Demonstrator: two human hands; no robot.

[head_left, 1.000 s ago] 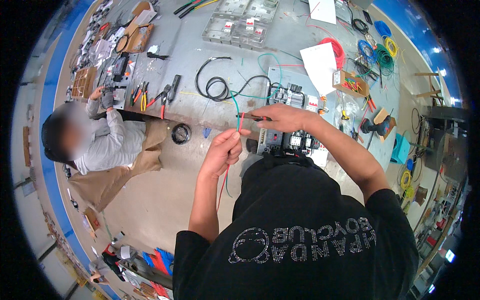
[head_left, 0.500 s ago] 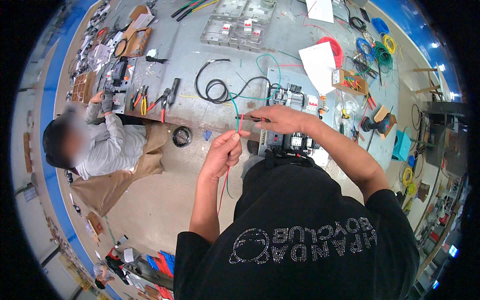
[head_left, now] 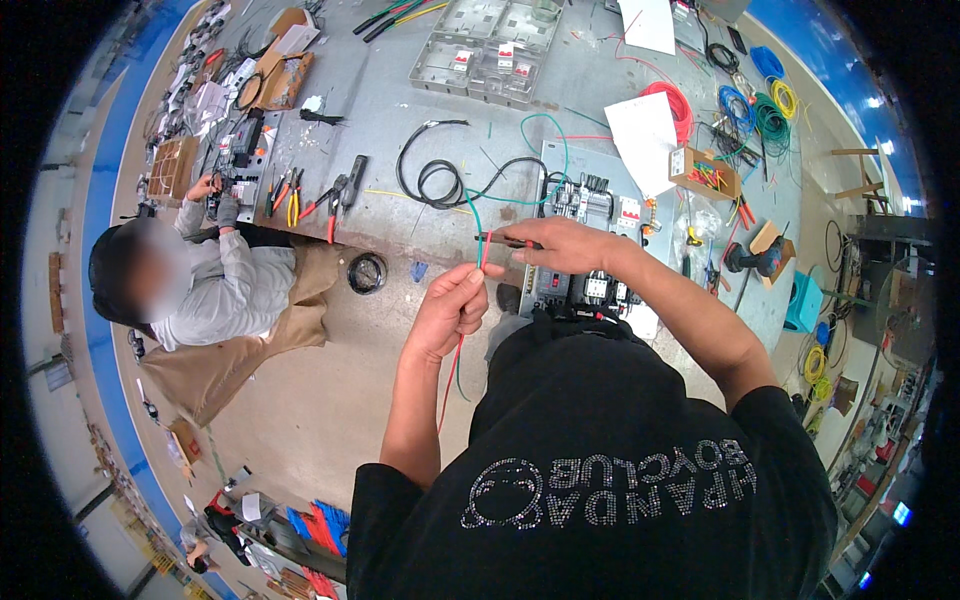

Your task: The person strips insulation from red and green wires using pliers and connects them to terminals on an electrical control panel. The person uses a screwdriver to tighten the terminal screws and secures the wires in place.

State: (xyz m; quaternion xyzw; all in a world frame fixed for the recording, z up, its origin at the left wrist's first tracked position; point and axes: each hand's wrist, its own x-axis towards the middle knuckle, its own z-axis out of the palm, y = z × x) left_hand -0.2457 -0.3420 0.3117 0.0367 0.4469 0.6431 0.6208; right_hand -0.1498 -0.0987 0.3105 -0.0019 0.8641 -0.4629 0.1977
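Note:
My left hand [head_left: 455, 305] is closed, pinching a red wire [head_left: 486, 248] and a green wire [head_left: 476, 212] side by side, and their lower lengths hang beneath it. My right hand [head_left: 568, 247] is wrapped round dark-jawed pliers [head_left: 512, 241]. The jaws reach across the two wires just above my left fingertips; whether they bite into either wire is too small to tell. From there the green wire loops up over the table to a grey panel [head_left: 585, 160] fitted with breakers and contactors, partly hidden under my right forearm.
A black cable [head_left: 432, 188] lies coiled beyond my hands, with cutters [head_left: 338, 195] to its left. A box of small connectors [head_left: 703, 176], a drill [head_left: 755, 257] and wire coils [head_left: 678, 110] lie to the right. At the left, a co-worker [head_left: 225, 275] handles another panel.
The whole view has shifted slightly. My hands keep nearly the same pose at the wires, with the plier jaws still across them. The co-worker's hands have moved a little.

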